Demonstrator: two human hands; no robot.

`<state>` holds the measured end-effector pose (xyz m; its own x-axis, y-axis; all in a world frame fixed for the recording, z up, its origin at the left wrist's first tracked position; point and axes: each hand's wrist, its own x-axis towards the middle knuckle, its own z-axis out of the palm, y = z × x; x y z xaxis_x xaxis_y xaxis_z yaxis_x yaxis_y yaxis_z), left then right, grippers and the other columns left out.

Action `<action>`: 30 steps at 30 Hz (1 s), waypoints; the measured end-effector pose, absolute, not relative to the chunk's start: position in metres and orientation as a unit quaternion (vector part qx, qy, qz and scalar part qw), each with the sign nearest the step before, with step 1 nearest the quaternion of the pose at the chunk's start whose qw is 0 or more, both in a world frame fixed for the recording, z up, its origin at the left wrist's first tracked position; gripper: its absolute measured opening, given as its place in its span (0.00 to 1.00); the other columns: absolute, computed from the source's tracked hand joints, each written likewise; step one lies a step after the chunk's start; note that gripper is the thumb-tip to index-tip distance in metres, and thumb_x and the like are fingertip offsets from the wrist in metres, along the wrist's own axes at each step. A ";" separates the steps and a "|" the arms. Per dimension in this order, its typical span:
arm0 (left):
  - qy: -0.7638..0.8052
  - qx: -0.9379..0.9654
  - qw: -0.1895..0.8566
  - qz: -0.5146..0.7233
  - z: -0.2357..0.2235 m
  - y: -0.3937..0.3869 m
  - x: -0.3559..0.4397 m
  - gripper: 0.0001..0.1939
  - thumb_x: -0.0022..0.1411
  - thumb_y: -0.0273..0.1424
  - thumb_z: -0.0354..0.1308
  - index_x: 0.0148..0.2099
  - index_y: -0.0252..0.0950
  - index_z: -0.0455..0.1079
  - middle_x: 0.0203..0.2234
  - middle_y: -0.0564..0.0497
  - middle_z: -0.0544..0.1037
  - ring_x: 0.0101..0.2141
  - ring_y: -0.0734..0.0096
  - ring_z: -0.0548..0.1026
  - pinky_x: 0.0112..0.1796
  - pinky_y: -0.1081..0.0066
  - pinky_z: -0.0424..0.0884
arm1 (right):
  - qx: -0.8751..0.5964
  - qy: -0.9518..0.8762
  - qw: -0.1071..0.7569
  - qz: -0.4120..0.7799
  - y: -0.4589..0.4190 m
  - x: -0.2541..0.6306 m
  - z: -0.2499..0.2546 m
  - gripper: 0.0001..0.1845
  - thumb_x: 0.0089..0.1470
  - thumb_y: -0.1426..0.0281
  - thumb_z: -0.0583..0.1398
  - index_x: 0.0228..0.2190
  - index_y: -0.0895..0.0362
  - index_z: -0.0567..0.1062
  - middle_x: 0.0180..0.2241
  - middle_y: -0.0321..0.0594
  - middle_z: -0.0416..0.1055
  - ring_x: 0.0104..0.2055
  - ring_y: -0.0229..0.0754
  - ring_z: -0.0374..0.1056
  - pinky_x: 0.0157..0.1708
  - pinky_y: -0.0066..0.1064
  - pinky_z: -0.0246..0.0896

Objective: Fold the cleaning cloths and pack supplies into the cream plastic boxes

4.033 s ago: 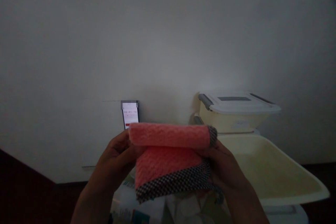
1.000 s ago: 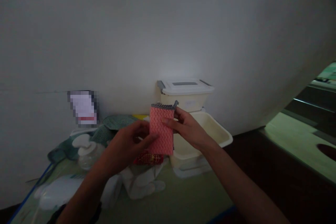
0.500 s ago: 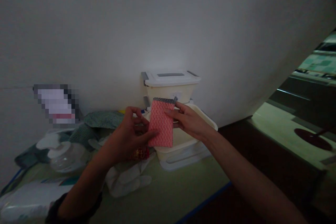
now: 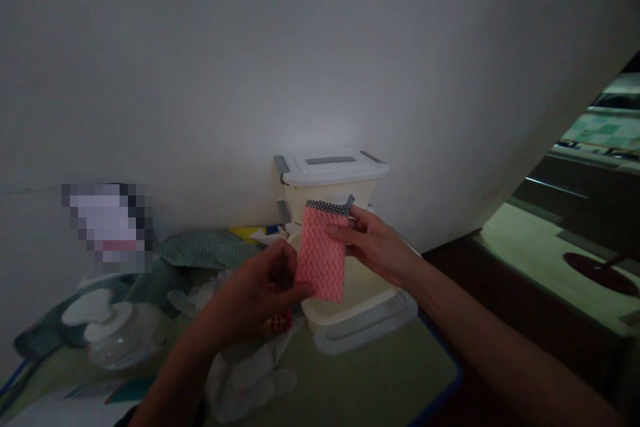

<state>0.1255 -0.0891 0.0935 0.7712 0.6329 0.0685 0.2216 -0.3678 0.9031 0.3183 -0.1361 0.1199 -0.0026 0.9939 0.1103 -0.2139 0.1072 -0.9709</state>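
A small flat piece of pink patterned fabric (image 4: 323,257), with a black-and-white checked band and a corner loop along its top, is held upright before me. My right hand (image 4: 373,240) pinches its upper right side, thumb on the front and fingers behind. At the lower left corner, my left hand (image 4: 265,287) is closed on it with the thumb across the front; its other fingertips are partly hidden. Just beyond the fabric stands an open cream bin (image 4: 370,273), partly covered by it and my right hand.
A lidded cream box (image 4: 333,187) stands against the wall. White gloves (image 4: 245,373), a clear pump bottle (image 4: 125,337) and green textured cloth (image 4: 200,250) lie or stand to the left. The tabletop (image 4: 380,373) has a blue edge at right.
The view has tilted and shifted slightly, so the bin and box appear lower. Both hands and the pink fabric sit a little lower and farther right, with the grip much the same.
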 end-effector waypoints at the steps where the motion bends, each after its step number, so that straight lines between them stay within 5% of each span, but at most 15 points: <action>1: 0.283 0.821 0.451 0.205 0.092 -0.089 0.127 0.12 0.56 0.38 0.58 0.35 0.36 0.60 0.27 0.54 0.72 0.27 0.71 0.71 0.29 0.70 0.68 | -0.428 -0.471 0.562 0.528 -0.135 0.323 0.120 0.11 0.47 0.72 0.63 0.36 0.55 0.72 0.34 0.36 0.73 0.33 0.35 0.69 0.33 0.27 0.67; 4: 0.314 0.860 0.338 0.218 0.088 -0.085 0.130 0.14 0.53 0.39 0.59 0.36 0.36 0.64 0.31 0.51 0.71 0.29 0.69 0.70 0.31 0.67 0.69 | -0.496 -0.452 0.509 0.539 -0.131 0.339 0.114 0.09 0.49 0.70 0.62 0.35 0.55 0.71 0.31 0.36 0.72 0.30 0.35 0.69 0.27 0.27 0.68; 8: 0.298 0.876 0.277 0.258 0.079 -0.076 0.127 0.17 0.57 0.38 0.56 0.47 0.39 0.63 0.47 0.46 0.66 0.44 0.61 0.69 0.45 0.58 0.67 | -0.553 -0.441 0.403 0.582 -0.126 0.359 0.095 0.10 0.49 0.67 0.61 0.36 0.54 0.70 0.29 0.34 0.71 0.27 0.34 0.68 0.22 0.25 0.67; 12: 0.246 0.883 0.317 0.243 0.076 -0.071 0.119 0.20 0.55 0.37 0.58 0.51 0.44 0.64 0.51 0.45 0.66 0.52 0.55 0.64 0.52 0.56 0.61 | -0.551 -0.436 0.316 0.638 -0.117 0.363 0.079 0.10 0.44 0.71 0.63 0.33 0.56 0.73 0.25 0.34 0.72 0.23 0.34 0.67 0.18 0.25 0.65; 19: 0.222 0.862 0.414 0.193 0.073 -0.068 0.111 0.25 0.52 0.31 0.62 0.52 0.46 0.63 0.54 0.48 0.61 0.50 0.59 0.67 0.50 0.57 0.64 | -0.551 -0.476 0.241 0.642 -0.098 0.340 0.058 0.02 0.43 0.72 0.61 0.23 0.56 0.75 0.24 0.35 0.74 0.22 0.34 0.70 0.20 0.26 0.67; 26: 0.225 0.855 0.424 0.194 0.069 -0.064 0.110 0.26 0.51 0.31 0.62 0.53 0.45 0.63 0.56 0.45 0.59 0.54 0.55 0.63 0.52 0.55 0.62 | -0.592 -0.560 0.129 0.565 -0.088 0.360 0.042 0.23 0.41 0.62 0.64 0.05 0.57 0.65 0.03 0.31 0.58 0.04 0.29 0.52 0.05 0.20 0.48; 30: 0.218 0.859 0.422 0.189 0.067 -0.063 0.110 0.27 0.51 0.33 0.62 0.54 0.44 0.62 0.57 0.45 0.58 0.54 0.55 0.62 0.52 0.55 0.62 | -0.603 -0.589 0.154 0.514 -0.089 0.358 0.036 0.17 0.29 0.69 0.69 0.05 0.57 0.67 0.04 0.31 0.61 0.05 0.32 0.56 0.06 0.22 0.53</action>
